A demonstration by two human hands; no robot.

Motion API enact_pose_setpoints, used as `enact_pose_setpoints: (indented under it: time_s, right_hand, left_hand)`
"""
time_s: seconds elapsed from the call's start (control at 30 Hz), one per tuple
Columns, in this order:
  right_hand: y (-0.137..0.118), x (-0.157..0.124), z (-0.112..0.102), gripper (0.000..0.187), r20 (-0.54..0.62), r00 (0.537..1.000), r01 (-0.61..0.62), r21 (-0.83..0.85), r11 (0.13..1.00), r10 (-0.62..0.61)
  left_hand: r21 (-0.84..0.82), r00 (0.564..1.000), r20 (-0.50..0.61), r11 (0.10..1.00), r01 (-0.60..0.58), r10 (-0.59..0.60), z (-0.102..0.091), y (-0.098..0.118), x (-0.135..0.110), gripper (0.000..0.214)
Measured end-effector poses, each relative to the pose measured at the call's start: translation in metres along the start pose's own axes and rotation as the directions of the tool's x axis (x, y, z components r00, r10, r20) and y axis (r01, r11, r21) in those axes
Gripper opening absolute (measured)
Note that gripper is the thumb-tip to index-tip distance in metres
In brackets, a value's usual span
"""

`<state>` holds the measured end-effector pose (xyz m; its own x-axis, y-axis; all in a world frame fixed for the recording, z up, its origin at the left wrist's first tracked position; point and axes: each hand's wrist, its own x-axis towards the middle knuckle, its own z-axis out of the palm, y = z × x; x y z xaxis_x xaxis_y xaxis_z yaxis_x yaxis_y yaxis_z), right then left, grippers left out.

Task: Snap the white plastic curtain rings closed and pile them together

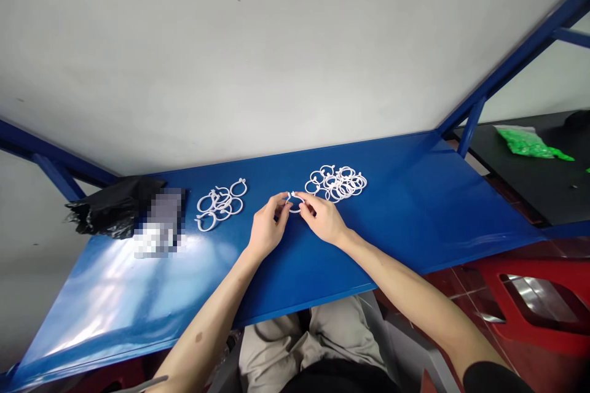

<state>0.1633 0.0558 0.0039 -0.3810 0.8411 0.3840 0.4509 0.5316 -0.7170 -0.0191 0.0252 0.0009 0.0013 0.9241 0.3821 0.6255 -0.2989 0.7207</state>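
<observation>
Between my two hands is a white plastic ring [295,211] with a gap at its top, where two small knobbed ends stand apart. My left hand [271,221] pinches the ring's left side, and my right hand [324,216] pinches its right side. Just beyond my right hand lies a heap of similar white rings [343,184], overlapping one another. A smaller group of white rings [221,204] is spread to the left of my left hand; some of these look open at the knobs.
The rings lie on a blue table [391,215] against a pale wall. A black plastic bag [115,202] sits at the left, beside a pixelated patch. On the right are a blue frame post, a dark table with a bag of green pieces [525,142], and a red stool [498,295].
</observation>
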Motion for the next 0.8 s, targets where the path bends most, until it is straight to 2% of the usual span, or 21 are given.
enact_pose_setpoints:
  time_s: [0.13,0.4,0.53,0.67,0.8]
  right_hand:
    - [0.003,-0.001,0.002,0.034,-0.015,0.996,0.091,-0.112,0.989,-0.094]
    - [-0.001,-0.004,0.01,0.036,0.026,0.981,0.187,-0.372,0.909,-0.192]
    - [-0.003,-0.007,0.01,0.035,0.083,0.972,0.234,-0.413,0.88,-0.219]
    - [-0.002,-0.01,0.008,0.035,0.176,0.958,0.282,-0.42,0.863,-0.227]
    - [-0.002,-0.009,0.007,0.034,0.205,0.948,0.311,-0.418,0.854,-0.244]
  left_hand:
    - [-0.02,0.999,0.037,1.0,0.0,0.001,0.002,-0.001,-0.001,0.026]
    - [-0.028,0.999,0.047,1.0,-0.002,0.003,0.002,-0.003,-0.004,0.024]
    - [-0.028,0.998,0.061,1.0,-0.01,0.011,0.002,-0.004,-0.006,0.023]
    - [0.04,0.996,0.082,0.998,-0.051,0.047,0.004,-0.007,-0.011,0.021]
    - [0.092,0.99,0.119,0.992,-0.086,0.075,0.002,-0.007,-0.009,0.021]
